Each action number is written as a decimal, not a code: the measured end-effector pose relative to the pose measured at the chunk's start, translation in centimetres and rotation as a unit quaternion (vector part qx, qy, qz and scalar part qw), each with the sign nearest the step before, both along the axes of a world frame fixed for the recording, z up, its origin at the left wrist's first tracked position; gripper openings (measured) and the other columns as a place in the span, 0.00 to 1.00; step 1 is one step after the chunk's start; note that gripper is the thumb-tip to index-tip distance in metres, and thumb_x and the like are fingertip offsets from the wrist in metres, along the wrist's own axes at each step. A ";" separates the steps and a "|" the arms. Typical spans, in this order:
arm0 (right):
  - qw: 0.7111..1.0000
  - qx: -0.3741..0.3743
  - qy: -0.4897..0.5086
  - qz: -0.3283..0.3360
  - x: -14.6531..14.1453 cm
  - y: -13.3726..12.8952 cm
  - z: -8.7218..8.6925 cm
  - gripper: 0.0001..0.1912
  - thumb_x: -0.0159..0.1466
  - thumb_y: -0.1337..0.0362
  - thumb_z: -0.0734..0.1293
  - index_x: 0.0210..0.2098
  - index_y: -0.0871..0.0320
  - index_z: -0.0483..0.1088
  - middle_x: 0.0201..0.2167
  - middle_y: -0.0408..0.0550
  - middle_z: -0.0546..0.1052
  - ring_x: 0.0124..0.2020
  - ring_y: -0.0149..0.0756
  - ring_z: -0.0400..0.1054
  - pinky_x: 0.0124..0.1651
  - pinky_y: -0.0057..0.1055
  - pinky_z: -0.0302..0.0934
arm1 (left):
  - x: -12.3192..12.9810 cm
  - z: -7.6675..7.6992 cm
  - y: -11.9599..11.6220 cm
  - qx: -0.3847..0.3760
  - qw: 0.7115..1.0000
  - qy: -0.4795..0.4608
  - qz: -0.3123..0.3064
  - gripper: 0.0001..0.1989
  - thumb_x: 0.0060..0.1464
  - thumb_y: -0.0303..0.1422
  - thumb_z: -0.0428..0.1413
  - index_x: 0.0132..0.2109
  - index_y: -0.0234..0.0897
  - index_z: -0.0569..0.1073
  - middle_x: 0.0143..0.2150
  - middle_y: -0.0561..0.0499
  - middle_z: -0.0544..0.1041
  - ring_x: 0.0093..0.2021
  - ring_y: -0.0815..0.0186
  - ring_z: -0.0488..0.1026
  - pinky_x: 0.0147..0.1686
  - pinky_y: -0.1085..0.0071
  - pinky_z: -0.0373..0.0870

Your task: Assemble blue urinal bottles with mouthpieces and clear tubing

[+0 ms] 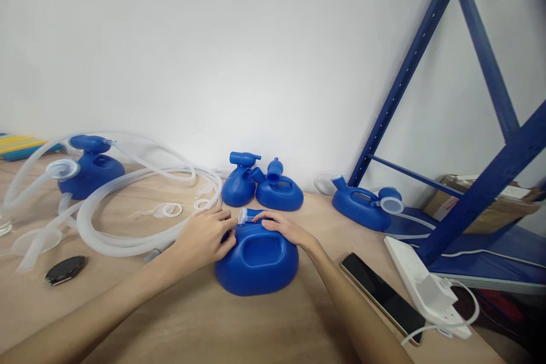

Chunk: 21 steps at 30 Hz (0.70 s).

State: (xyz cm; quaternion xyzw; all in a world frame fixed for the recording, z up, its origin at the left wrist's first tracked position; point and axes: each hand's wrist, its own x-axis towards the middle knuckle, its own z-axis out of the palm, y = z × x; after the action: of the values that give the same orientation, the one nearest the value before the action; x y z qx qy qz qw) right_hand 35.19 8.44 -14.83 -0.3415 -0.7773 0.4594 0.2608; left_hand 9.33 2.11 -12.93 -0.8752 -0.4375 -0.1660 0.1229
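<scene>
In front of me on the table stands a blue plastic urinal bottle (261, 264) with a moulded handle recess. Its short neck, with a translucent rim, points up and away between my hands. My left hand (211, 230) curls round the bottle's upper left shoulder, the thumb pressed against its side; some fingertips are hidden behind it. My right hand (285, 228) grips the top right, with fingers laid along the neck. Behind are two more blue bottles (279, 196) (239, 187) close together, each with a blue spout piece on top.
Coiled clear tubing (91, 233), white rings (172, 210) and another blue bottle (96, 173) lie left, near a black oval object (66, 269). To the right are a further blue bottle (360, 207), a phone (381, 296), a power strip (420, 284) and a blue metal rack (405, 79).
</scene>
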 end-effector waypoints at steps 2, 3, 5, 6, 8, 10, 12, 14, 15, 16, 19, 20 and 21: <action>1.000 -0.005 -0.002 0.001 0.0 0.0 0.0 0.22 0.67 0.45 0.66 0.50 0.52 0.78 0.55 0.48 0.76 0.59 0.51 0.68 0.64 0.45 0.58 | 0.0 -0.3 0.1 0.009 1.000 -0.006 -0.004 0.09 0.62 0.29 0.50 0.33 0.37 0.72 0.36 0.46 0.77 0.40 0.55 0.74 0.39 0.59 0.68; 1.000 -0.007 -0.002 0.002 0.0 0.0 0.0 0.22 0.67 0.45 0.66 0.50 0.52 0.78 0.55 0.48 0.76 0.59 0.51 0.68 0.64 0.45 0.59 | -0.1 -0.4 0.2 0.017 1.000 -0.010 -0.007 0.09 0.62 0.30 0.50 0.33 0.37 0.72 0.35 0.46 0.77 0.40 0.55 0.74 0.38 0.59 0.67; 1.000 -0.009 0.000 0.004 0.0 0.0 0.0 0.21 0.67 0.45 0.66 0.50 0.52 0.78 0.55 0.48 0.76 0.59 0.50 0.68 0.64 0.45 0.59 | -0.2 -0.5 0.3 0.032 0.999 -0.022 -0.021 0.09 0.62 0.30 0.50 0.33 0.37 0.71 0.34 0.46 0.76 0.38 0.55 0.73 0.38 0.59 0.67; 1.000 -0.010 0.001 0.006 0.0 0.0 0.0 0.21 0.67 0.45 0.66 0.50 0.52 0.77 0.55 0.49 0.76 0.58 0.50 0.68 0.63 0.45 0.59 | -0.3 -0.6 0.2 0.037 0.998 -0.029 -0.032 0.10 0.62 0.30 0.49 0.32 0.37 0.70 0.33 0.46 0.75 0.37 0.55 0.73 0.38 0.59 0.67; 1.000 -0.011 0.000 0.008 0.0 -0.1 0.1 0.22 0.67 0.45 0.66 0.50 0.53 0.77 0.54 0.49 0.76 0.58 0.50 0.69 0.63 0.45 0.59 | -0.5 -0.5 0.2 0.041 0.997 -0.044 -0.052 0.10 0.62 0.29 0.49 0.32 0.37 0.70 0.32 0.46 0.75 0.36 0.56 0.72 0.38 0.60 0.67; 1.000 -0.013 -0.001 0.009 0.0 -0.1 0.1 0.22 0.67 0.45 0.66 0.51 0.53 0.77 0.55 0.49 0.76 0.57 0.50 0.69 0.62 0.44 0.60 | -0.7 -0.6 0.1 0.039 0.995 -0.054 -0.069 0.09 0.61 0.28 0.49 0.32 0.37 0.69 0.32 0.46 0.74 0.37 0.57 0.72 0.39 0.60 0.68; 1.000 -0.016 0.000 0.008 0.0 -0.2 0.2 0.23 0.67 0.44 0.66 0.51 0.53 0.77 0.55 0.49 0.76 0.58 0.50 0.69 0.62 0.44 0.60 | -0.8 -0.7 0.1 0.041 0.994 -0.065 -0.073 0.09 0.61 0.28 0.49 0.32 0.37 0.69 0.32 0.46 0.74 0.37 0.57 0.72 0.39 0.61 0.68; 1.000 -0.016 -0.001 0.007 -0.1 -0.2 0.2 0.23 0.67 0.44 0.66 0.51 0.53 0.77 0.55 0.49 0.76 0.58 0.50 0.68 0.62 0.45 0.60 | -1.0 -0.9 0.1 0.044 0.993 -0.086 -0.070 0.10 0.63 0.29 0.48 0.33 0.37 0.70 0.32 0.46 0.74 0.36 0.58 0.73 0.39 0.61 0.68; 1.000 -0.016 -0.001 0.006 -0.1 -0.2 0.2 0.23 0.67 0.44 0.66 0.51 0.53 0.77 0.54 0.49 0.76 0.58 0.50 0.68 0.62 0.45 0.60 | -1.1 -1.0 0.0 0.043 0.992 -0.098 -0.066 0.11 0.64 0.30 0.48 0.33 0.37 0.71 0.33 0.46 0.75 0.36 0.58 0.73 0.39 0.62 0.68; 1.000 -0.016 -0.001 0.006 -0.2 -0.2 0.1 0.22 0.67 0.45 0.66 0.50 0.53 0.77 0.54 0.49 0.76 0.57 0.50 0.68 0.62 0.45 0.60 | -1.2 -1.0 -0.1 0.039 0.992 -0.107 -0.061 0.12 0.64 0.31 0.48 0.34 0.37 0.72 0.34 0.45 0.76 0.37 0.58 0.74 0.40 0.61 0.68; 1.000 -0.007 0.000 0.006 -0.4 0.0 -0.2 0.21 0.67 0.46 0.66 0.49 0.52 0.77 0.53 0.48 0.77 0.56 0.49 0.69 0.63 0.45 0.59 | -1.4 -0.6 -0.6 0.004 0.994 -0.101 -0.033 0.14 0.65 0.33 0.47 0.35 0.37 0.74 0.38 0.44 0.78 0.41 0.56 0.76 0.43 0.60 0.69; 1.000 -0.005 -0.001 0.006 -0.5 0.1 -0.3 0.21 0.67 0.46 0.66 0.49 0.52 0.77 0.53 0.48 0.77 0.55 0.49 0.69 0.62 0.45 0.59 | -1.4 -0.3 -0.8 -0.016 0.996 -0.089 -0.019 0.14 0.65 0.34 0.46 0.35 0.37 0.74 0.38 0.44 0.79 0.42 0.55 0.76 0.43 0.59 0.70; 1.000 -0.003 -0.002 0.006 -0.5 0.1 -0.4 0.20 0.67 0.46 0.66 0.49 0.52 0.77 0.53 0.48 0.77 0.55 0.48 0.69 0.62 0.44 0.59 | -1.4 0.1 -1.0 -0.040 0.996 -0.076 -0.004 0.15 0.65 0.34 0.46 0.36 0.38 0.75 0.39 0.44 0.79 0.42 0.54 0.76 0.42 0.59 0.70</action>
State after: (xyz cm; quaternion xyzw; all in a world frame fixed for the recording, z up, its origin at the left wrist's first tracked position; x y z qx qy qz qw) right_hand 34.66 8.57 -15.24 -0.3383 -0.7784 0.4631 0.2554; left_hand 7.94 1.14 -12.80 -0.8660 -0.4482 -0.2152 0.0538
